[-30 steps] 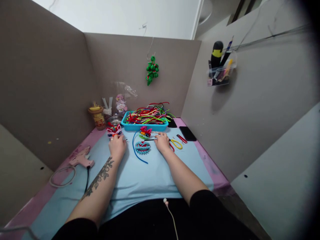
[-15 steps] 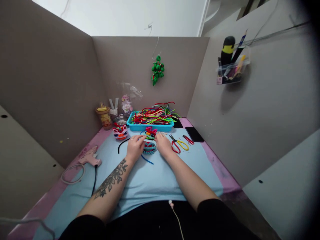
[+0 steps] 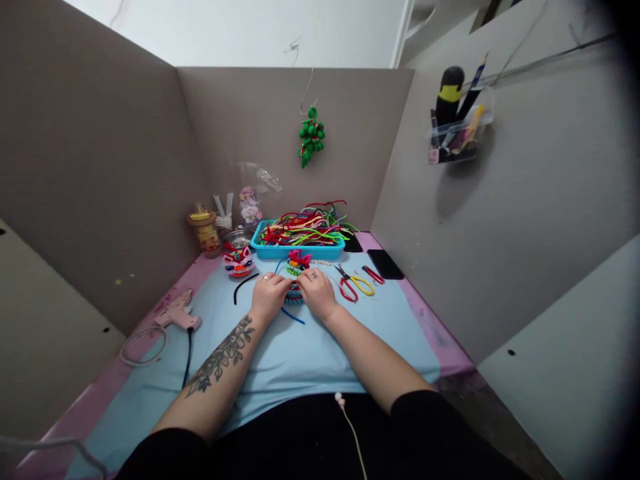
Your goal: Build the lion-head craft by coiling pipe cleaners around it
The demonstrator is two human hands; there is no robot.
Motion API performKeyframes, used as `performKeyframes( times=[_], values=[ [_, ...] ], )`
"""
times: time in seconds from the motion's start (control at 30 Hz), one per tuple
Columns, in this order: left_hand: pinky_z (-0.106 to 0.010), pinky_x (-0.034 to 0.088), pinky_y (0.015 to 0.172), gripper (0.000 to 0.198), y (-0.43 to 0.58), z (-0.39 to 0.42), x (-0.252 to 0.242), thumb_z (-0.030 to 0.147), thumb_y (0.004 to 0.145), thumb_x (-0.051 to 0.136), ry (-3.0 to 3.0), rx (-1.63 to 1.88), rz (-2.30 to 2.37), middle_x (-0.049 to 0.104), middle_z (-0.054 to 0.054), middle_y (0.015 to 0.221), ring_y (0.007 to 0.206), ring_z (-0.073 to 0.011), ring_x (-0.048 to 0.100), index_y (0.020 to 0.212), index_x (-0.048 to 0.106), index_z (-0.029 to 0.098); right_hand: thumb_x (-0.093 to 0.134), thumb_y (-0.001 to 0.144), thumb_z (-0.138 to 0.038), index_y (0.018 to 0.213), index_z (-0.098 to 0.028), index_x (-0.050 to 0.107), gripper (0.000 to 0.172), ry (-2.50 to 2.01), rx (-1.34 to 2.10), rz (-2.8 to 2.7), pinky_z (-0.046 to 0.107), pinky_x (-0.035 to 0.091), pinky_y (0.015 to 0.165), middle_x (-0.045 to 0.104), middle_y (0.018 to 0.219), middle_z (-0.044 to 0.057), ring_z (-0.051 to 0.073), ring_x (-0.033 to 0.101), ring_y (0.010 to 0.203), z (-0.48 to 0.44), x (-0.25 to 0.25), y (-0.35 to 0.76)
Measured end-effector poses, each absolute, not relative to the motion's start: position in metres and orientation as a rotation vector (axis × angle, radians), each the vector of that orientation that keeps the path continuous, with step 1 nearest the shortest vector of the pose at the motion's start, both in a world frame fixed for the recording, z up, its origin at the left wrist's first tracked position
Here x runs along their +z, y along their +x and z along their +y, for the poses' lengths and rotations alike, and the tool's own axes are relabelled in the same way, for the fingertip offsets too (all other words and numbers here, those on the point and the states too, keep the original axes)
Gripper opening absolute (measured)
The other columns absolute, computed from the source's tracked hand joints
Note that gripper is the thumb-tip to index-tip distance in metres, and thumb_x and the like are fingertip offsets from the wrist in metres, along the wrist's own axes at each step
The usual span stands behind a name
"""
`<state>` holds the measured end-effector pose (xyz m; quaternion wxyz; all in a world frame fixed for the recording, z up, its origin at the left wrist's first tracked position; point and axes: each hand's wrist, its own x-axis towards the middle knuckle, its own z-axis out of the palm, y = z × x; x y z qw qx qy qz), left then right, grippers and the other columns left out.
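Observation:
Fingertips pinched, my left hand (image 3: 270,293) and my right hand (image 3: 318,293) meet over a rounded, blue-and-red pipe-cleaner piece (image 3: 294,299). Both sets of fingers are at its upper edge and cover much of it. Just beyond them is a small lion-like head (image 3: 299,260) of pink, green and other colours, partly hidden by the fingers. A blue pipe cleaner (image 3: 294,316) sticks out below the hands. To the left of my left hand lies a curved black pipe cleaner (image 3: 242,287). A finished-looking lion head (image 3: 239,263) sits further left.
A blue tray (image 3: 300,254) heaped with pipe cleaners stands at the back. On the right lie scissors-like pliers (image 3: 356,283), a red cutter (image 3: 373,274) and a black phone (image 3: 385,264). A pink glue gun (image 3: 177,313) with its cord is at left. Partitions enclose the table.
My hands have come closer together and down over the blue-and-red piece, covering more of it. The whole view has shifted slightly.

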<state>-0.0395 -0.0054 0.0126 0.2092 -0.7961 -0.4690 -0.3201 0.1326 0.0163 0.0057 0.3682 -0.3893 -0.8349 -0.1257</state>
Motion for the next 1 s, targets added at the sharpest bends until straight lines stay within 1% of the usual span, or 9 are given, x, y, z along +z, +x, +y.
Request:
performKeyframes(
  times=[0.2,0.3,0.37,0.5,0.6,0.73,0.9,0.97,1.0],
  values=[
    [-0.032,0.039,0.07,0.022,-0.037,-0.006,0.013,0.023,0.088,0.049,-2.24,-0.889,-1.288,0.068,-0.007,0.08,0.078,-0.0197,0.056,0.093,0.071,0.024,0.044,0.092,-0.021,0.089,-0.018,0.064,0.02,-1.045,-0.379,-2.196,0.035,0.037,0.078,0.062,0.098,0.01,0.023,0.046,0.092,0.018,0.003,0.13],
    [-0.035,0.038,0.077,0.021,-0.033,-0.009,0.017,0.024,0.087,0.052,-2.185,-0.953,-1.277,0.069,-0.008,0.091,0.088,-0.0217,0.057,0.098,0.069,0.024,0.046,0.09,-0.018,0.092,-0.017,0.063,0.017,-1.06,-0.381,-2.228,0.035,0.036,0.077,0.062,0.099,0.01,0.023,0.045,0.092,0.019,0.002,0.13],
    [-0.038,0.035,0.082,0.019,-0.03,-0.013,0.02,0.025,0.087,0.053,-2.128,-0.98,-1.278,0.069,-0.008,0.096,0.094,-0.0232,0.057,0.097,0.07,0.025,0.046,0.089,-0.017,0.093,-0.017,0.063,0.017,-1.066,-0.371,-2.235,0.035,0.036,0.078,0.062,0.101,0.01,0.023,0.045,0.093,0.019,0.003,0.13],
    [-0.039,0.032,0.082,0.017,-0.028,-0.016,0.022,0.023,0.086,0.054,-2.122,-0.94,-1.302,0.068,-0.006,0.085,0.089,-0.0223,0.057,0.084,0.071,0.026,0.046,0.088,-0.017,0.091,-0.017,0.063,0.017,-1.046,-0.294,-2.2,0.035,0.036,0.08,0.062,0.1,0.01,0.023,0.045,0.095,0.017,0.004,0.132],
    [-0.038,0.033,0.08,0.016,-0.028,-0.014,0.019,0.025,0.086,0.054,-2.149,-0.957,-1.329,0.067,-0.006,0.08,0.087,-0.022,0.057,0.085,0.071,0.025,0.047,0.086,-0.015,0.084,-0.017,0.062,0.015,-1.019,-0.136,-2.106,0.034,0.038,0.081,0.061,0.095,0.009,0.022,0.047,0.092,0.017,0.005,0.132],
    [-0.036,0.037,0.077,0.016,-0.025,-0.011,0.013,0.029,0.086,0.055,-2.176,-1.089,-1.372,0.068,-0.005,0.077,0.082,-0.0207,0.058,0.085,0.07,0.023,0.048,0.081,-0.014,0.074,-0.019,0.058,0.013,-0.946,0.218,-1.831,0.033,0.041,0.081,0.058,0.083,0.006,0.019,0.051,0.086,0.018,0.005,0.126],
    [-0.034,0.041,0.078,0.015,-0.022,-0.011,0.011,0.03,0.087,0.055,-2.18,-1.266,-1.349,0.07,-0.004,0.079,0.079,-0.0192,0.06,0.084,0.067,0.02,0.051,0.077,-0.024,0.068,-0.019,0.053,0.01,-0.865,0.755,-1.468,0.026,0.044,0.067,0.053,0.071,0.0,0.014,0.05,0.068,0.018,0.001,0.114],
    [-0.035,0.041,0.078,0.016,-0.023,-0.012,0.011,0.029,0.088,0.053,-2.169,-1.284,-1.342,0.07,-0.004,0.081,0.079,-0.0192,0.06,0.086,0.067,0.02,0.051,0.077,-0.028,0.07,-0.019,0.054,0.011,-0.853,0.855,-1.415,0.025,0.044,0.065,0.053,0.068,-0.001,0.014,0.05,0.066,0.018,0.0,0.113],
    [-0.035,0.041,0.078,0.017,-0.024,-0.012,0.011,0.028,0.088,0.053,-2.164,-1.276,-1.343,0.071,-0.005,0.081,0.079,-0.0191,0.06,0.087,0.067,0.02,0.051,0.078,-0.028,0.071,-0.019,0.055,0.012,-0.857,0.841,-1.431,0.026,0.044,0.065,0.053,0.069,-0.001,0.014,0.05,0.066,0.018,0.0,0.114]
  ],
)
